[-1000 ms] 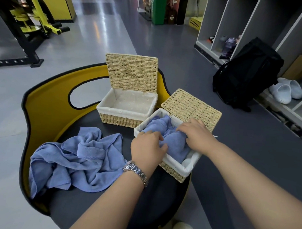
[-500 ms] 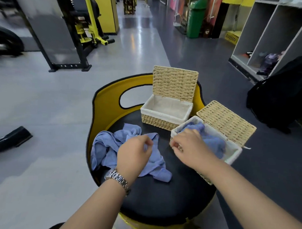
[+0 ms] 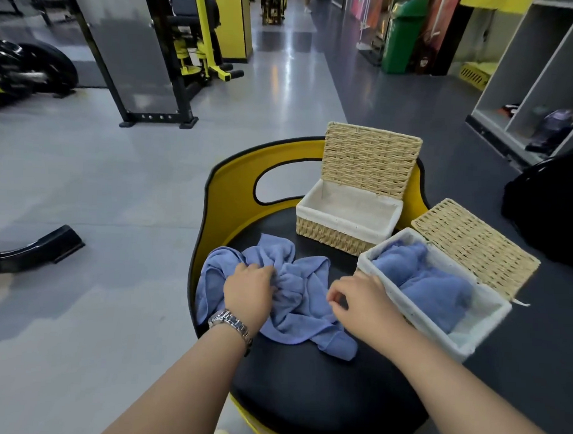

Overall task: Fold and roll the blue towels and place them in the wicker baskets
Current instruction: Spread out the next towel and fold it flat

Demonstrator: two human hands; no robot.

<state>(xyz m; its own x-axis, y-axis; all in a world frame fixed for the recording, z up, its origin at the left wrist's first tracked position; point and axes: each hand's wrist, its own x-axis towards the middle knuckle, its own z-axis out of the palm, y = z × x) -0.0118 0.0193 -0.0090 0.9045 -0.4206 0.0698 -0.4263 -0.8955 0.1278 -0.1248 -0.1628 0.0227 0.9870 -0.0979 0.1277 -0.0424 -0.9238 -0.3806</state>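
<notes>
1. The left hand (image 3: 248, 290) now grips a bunch of the loose towel (image 3: 295, 301), fingers curled into the cloth; half a second ago it only hovered over it, and a second ago it was pressing into the near basket (image 3: 431, 322).
2. A metal watch (image 3: 231, 323) sits on the left wrist; no writing on it can be read.
3. The loose towel lies crumpled on the black seat (image 3: 321, 390), spread under and to both sides of the left hand, with one corner trailing toward the person below the right hand. It has no clear long axis in this heap.
4. The right hand (image 3: 362, 299) has left the near basket and hangs over the towel's right edge, fingers loosely curled, holding nothing I can see. Its back is just beside the basket's white lining.
5. Right of that hand, the near basket holds a bundled towel (image 3: 422, 280) whose length runs along the basket, from far left to near right. The lid lies open on the far right side.
6. Beyond both hands, the far basket (image 3: 346, 225) stands with its lid upright and its white lining bare.
7. No brands or labels are legible anywhere.
</notes>
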